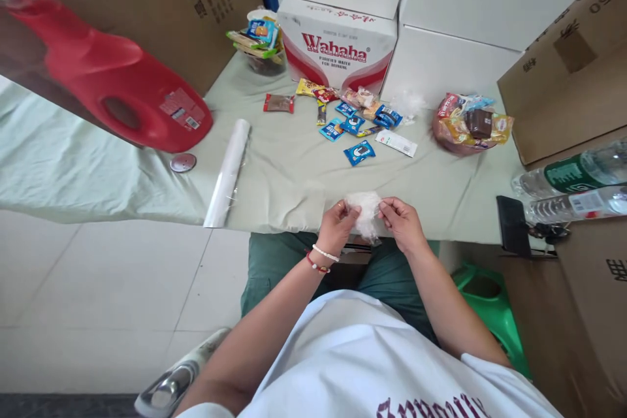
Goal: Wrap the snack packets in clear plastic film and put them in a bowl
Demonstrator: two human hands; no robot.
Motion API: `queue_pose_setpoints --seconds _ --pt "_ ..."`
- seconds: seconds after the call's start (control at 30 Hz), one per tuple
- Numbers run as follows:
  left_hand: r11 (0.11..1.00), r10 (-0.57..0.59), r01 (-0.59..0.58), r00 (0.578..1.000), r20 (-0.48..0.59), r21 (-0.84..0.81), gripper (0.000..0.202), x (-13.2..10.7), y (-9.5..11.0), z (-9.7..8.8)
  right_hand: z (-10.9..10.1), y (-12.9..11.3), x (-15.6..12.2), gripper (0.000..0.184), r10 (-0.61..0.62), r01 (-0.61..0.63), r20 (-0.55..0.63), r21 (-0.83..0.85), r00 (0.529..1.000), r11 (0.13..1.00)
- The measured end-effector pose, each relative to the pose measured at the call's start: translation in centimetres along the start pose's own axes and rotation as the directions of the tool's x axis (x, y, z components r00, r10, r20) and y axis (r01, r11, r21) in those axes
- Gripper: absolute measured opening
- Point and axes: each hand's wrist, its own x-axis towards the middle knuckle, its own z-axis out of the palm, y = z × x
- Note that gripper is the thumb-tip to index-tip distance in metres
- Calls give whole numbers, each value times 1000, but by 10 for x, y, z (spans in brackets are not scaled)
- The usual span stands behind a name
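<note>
Between both hands, at the table's front edge, hangs a crumpled piece of thin clear plastic (364, 214); whether it is film or a bag I cannot tell. My left hand (337, 227) pinches its left side, thumb against fingers. On its right side, my right hand (400, 222) has a similar pinch. Left of my hands lies a white roll (228, 173) that looks like plastic wrap. Beyond them are scattered several small snack packets, among them a blue packet (359, 153), a white packet (396, 142) and a brown-and-red packet (279, 103).
A bowl of snacks (460, 137) stands right, a tub of snacks (264, 59) at the back left beside a Wahaha carton (337, 46). A large red jug (117, 78) leans in at left near a round lid (183, 162). Plastic bottles (578, 206) and a phone (512, 225) lie right.
</note>
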Motion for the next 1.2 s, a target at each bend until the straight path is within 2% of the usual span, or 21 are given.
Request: queue_pose_setpoints --seconds 0.07,0.13,0.3,0.4,0.47,0.53,0.63,0.73,0.8,0.87,0.9,0.97,1.03,1.07,1.13,1.2 --pt "985 -106 98 993 -48 -144 51 1 -3 -5 -5 -4 4 39 -17 17 -24 0 1000 1000" --pt "963 -178 156 981 -83 -222 54 4 -5 -8 -6 -7 9 40 -11 12 -18 14 1000 1000" --pt "920 -252 197 960 -125 -338 63 11 -7 -8 7 -5 18 42 59 -58 -2 118 998 991" --pt "844 -308 249 950 -51 -475 61 10 0 -7 17 2 24 43 83 -74 -41 175 996 982" --pt "802 -295 274 954 47 -531 60 8 4 -7 22 8 28 41 83 -68 -71 186 994 980" --pt "805 -262 278 959 106 -524 64 5 5 -7 22 11 33 39 64 -42 -106 198 992 979" --pt "829 -255 280 960 117 -484 58 3 1 -8 10 1 51 37 0 41 -177 226 984 973" --pt "849 -270 274 960 73 -452 51 3 -4 -11 -13 -25 78 37 -63 125 -261 228 963 966" --pt "863 -279 269 959 39 -428 50 2 -4 -12 -27 -44 89 42 -54 112 -273 201 960 973" --pt "877 -285 267 958 14 -399 50 1 -3 -11 -34 -56 89 50 -48 75 -217 122 975 990" --pt "884 -284 265 959 8 -384 51 1 -2 -10 -34 -57 83 53 -50 59 -145 58 988 997" --pt "903 -270 253 963 0 -348 50 1 -1 -9 -30 -52 66 55 -21 28 86 -83 996 996" --pt "927 -243 229 970 -9 -298 49 3 0 -11 -23 -38 47 51 56 2 298 -191 953 982" --pt "939 -229 217 973 -15 -267 48 5 0 -12 -20 -30 39 48 81 -5 342 -218 936 976" --pt "956 -210 198 977 -35 -216 46 6 1 -16 -16 -14 29 46 74 -5 310 -217 948 976" --pt "963 -196 178 978 -70 -204 47 6 2 -19 -14 -1 26 45 46 -8 207 -181 977 983"
